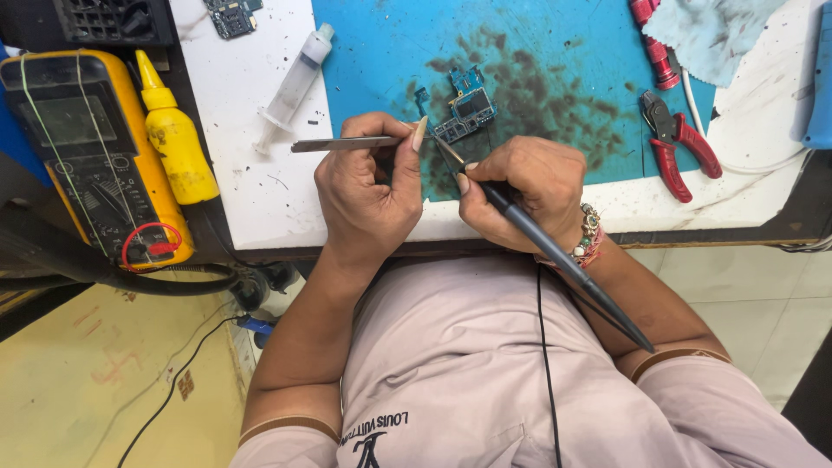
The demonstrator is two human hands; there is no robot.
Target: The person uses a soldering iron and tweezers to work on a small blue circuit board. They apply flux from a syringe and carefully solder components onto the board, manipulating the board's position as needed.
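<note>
My left hand (368, 192) grips metal tweezers (342, 144) that lie level, their back end pointing left, the tips hidden by my thumb beside a small blue circuit board (464, 111). My right hand (518, 192) holds a dark soldering iron (555, 251) like a pen; its tip reaches the board's near edge and its handle runs back over my wrist. The board lies on a stained blue mat (537, 52). Both hands rest at the front edge of the white bench (260, 195).
A yellow multimeter (91, 152) and a yellow squeeze bottle (173, 130) stand at the left, with a clear syringe (295, 87) beside them. Red-handled cutters (676, 143), a red tool (654, 43) and a cloth (711, 35) lie at the right. Another board (232, 16) sits at the top.
</note>
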